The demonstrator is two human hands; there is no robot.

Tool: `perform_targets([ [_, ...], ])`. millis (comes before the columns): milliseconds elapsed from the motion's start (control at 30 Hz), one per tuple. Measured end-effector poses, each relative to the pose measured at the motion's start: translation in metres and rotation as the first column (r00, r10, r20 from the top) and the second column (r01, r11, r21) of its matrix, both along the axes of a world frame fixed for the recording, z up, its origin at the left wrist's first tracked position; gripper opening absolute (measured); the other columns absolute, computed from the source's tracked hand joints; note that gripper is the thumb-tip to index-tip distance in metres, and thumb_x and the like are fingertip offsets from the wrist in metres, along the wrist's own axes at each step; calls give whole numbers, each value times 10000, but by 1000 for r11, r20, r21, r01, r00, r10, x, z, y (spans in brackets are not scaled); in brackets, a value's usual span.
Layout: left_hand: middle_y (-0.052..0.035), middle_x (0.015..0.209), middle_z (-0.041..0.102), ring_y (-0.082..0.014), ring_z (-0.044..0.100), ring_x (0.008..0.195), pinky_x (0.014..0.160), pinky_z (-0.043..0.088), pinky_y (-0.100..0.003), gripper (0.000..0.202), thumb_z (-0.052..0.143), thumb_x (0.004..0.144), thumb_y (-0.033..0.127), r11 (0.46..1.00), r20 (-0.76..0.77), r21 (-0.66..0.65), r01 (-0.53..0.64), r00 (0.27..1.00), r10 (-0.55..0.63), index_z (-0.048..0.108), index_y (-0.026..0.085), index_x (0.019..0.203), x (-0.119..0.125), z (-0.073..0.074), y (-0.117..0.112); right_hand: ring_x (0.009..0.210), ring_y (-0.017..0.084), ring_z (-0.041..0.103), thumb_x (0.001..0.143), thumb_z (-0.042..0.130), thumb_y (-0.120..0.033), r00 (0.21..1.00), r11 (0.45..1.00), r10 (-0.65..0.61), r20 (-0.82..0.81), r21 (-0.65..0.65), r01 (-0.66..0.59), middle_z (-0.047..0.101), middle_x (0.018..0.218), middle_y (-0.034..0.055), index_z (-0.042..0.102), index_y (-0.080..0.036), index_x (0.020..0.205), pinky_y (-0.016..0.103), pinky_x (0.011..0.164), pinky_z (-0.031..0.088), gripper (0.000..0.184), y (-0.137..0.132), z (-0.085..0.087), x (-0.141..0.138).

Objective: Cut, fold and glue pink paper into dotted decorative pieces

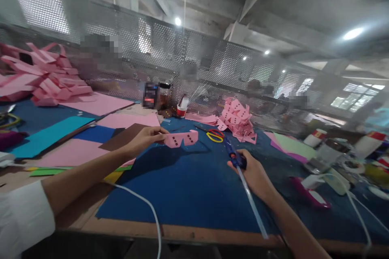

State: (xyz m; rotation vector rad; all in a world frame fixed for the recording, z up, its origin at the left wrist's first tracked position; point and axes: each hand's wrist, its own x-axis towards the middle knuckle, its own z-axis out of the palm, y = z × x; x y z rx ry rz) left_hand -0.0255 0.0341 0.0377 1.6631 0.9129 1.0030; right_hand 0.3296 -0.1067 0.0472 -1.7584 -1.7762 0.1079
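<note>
My left hand (145, 137) is closed on one end of a pink paper cutout (181, 138) with notches and small holes, held just above the blue mat (188, 186). My right hand (252, 172) grips a blue glue gun (233, 154) with its nozzle pointing away from me; a clear glue stick (252, 204) sticks out of its back toward me. The gun's tip is a little right of the cutout and apart from it.
Scissors with red and yellow handles (215, 134) lie beyond the cutout. A heap of finished pink cutouts (238, 121) sits behind them, and folded pink pieces (45, 75) pile at far left. Coloured sheets (60, 133) lie left; cups, tape and a white cable (349, 194) crowd the right.
</note>
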Motion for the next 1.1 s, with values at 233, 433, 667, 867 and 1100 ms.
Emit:
perform_targets([
  [233, -80, 919, 720, -261, 671, 932, 929, 518, -391, 341, 716, 729, 436, 999, -16, -29, -46, 999, 46, 695, 149, 912, 7, 0, -4, 1018, 249, 664, 789, 586, -236, 994, 991, -102, 26, -90, 104, 687, 1110, 101, 530, -184, 1169, 345, 826, 489, 388, -8, -15, 46],
  [433, -93, 980, 717, -259, 663, 950, 950, 505, -382, 381, 700, 747, 440, 997, -24, -23, -71, 997, 70, 681, 131, 969, 15, -4, -1, 1134, 270, 610, 815, 573, -243, 981, 985, -164, 101, -37, 168, 642, 1198, 132, 514, -157, 1205, 383, 914, 460, 405, 2, -19, 74],
  [667, -42, 921, 731, -222, 663, 886, 860, 520, -305, 336, 709, 740, 419, 993, -49, 25, -113, 992, 114, 708, 158, 952, 30, 3, -9, 1092, 269, 624, 820, 614, -305, 959, 961, -271, 77, 73, 266, 651, 1183, 106, 522, -178, 1220, 376, 875, 472, 430, 11, -8, 97],
  [867, 37, 952, 729, -217, 639, 953, 899, 494, -276, 297, 686, 766, 438, 987, -160, 50, -153, 974, 159, 711, 219, 965, 30, 12, -23, 1089, 249, 622, 833, 622, -346, 929, 931, -359, 92, 100, 350, 653, 1187, 104, 520, -193, 1239, 342, 857, 464, 446, 15, 7, 106],
  [1100, 52, 942, 735, -203, 628, 952, 844, 436, -216, 282, 662, 769, 451, 973, -260, 128, -193, 940, 221, 710, 253, 963, 26, 0, -16, 1093, 247, 606, 879, 580, -378, 893, 910, -407, 193, -3, 415, 626, 1201, 121, 522, -143, 1232, 318, 869, 436, 428, 35, -5, 113],
])
